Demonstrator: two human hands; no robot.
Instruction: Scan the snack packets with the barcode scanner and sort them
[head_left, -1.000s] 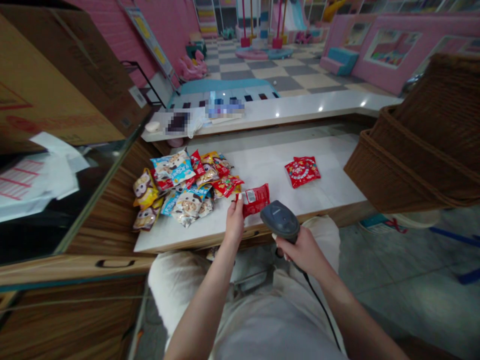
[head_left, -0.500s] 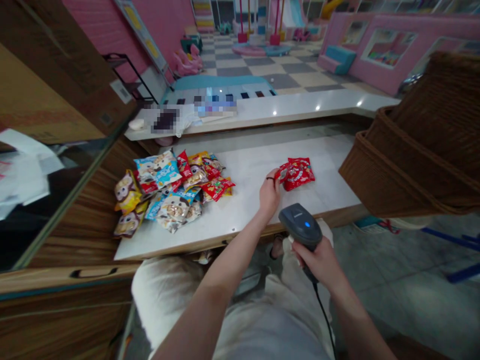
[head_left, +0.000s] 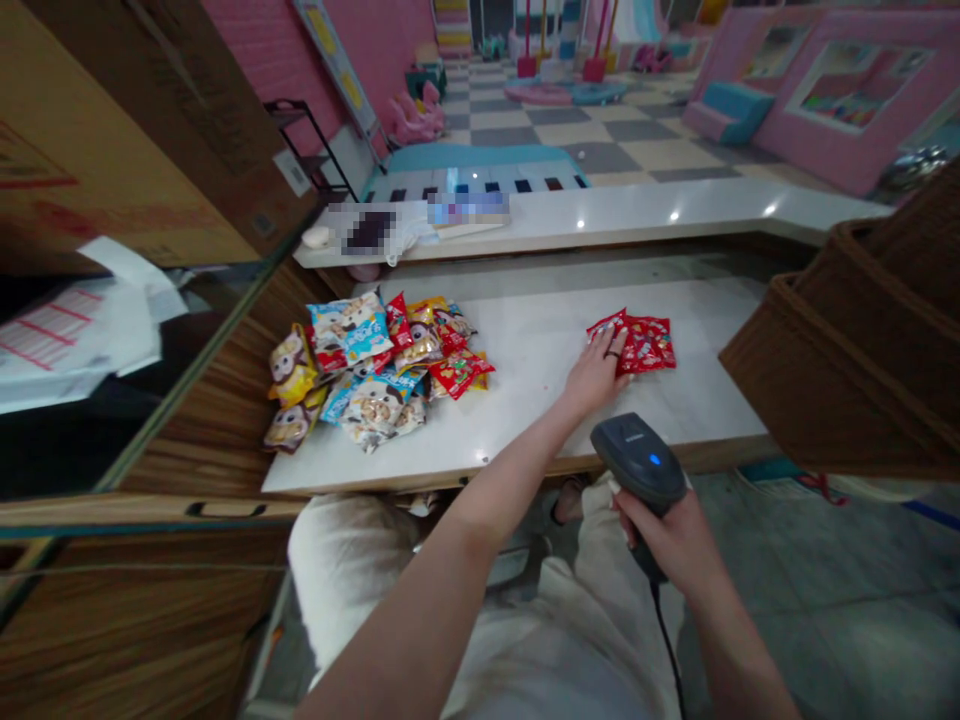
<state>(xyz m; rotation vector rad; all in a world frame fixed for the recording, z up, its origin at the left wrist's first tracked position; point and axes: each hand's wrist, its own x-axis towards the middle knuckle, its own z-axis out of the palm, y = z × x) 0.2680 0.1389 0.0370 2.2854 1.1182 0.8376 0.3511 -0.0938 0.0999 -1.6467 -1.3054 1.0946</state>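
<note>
My left hand (head_left: 596,375) lies flat with fingers apart on the edge of a small heap of red snack packets (head_left: 641,345) on the white counter (head_left: 532,340). It holds nothing. My right hand (head_left: 664,540) grips a dark grey corded barcode scanner (head_left: 640,462), just above the counter's front edge, with the blue light lit. To the left of both hands sits a larger pile of mixed snack bags (head_left: 367,375), blue, yellow and red with cartoon faces. Neither hand touches that pile.
A wicker basket (head_left: 832,370) juts in at the right, above counter height. A cardboard box (head_left: 127,140) and white papers (head_left: 82,335) lie at the left behind a glass-topped wooden counter. Beyond stands a white ledge (head_left: 637,215), with blurred items on it, then a checkered play floor.
The red packet once held in my left hand now lies on the other red packets, and that hand rests open on them. The scanner has shifted right and slightly down with my right hand.
</note>
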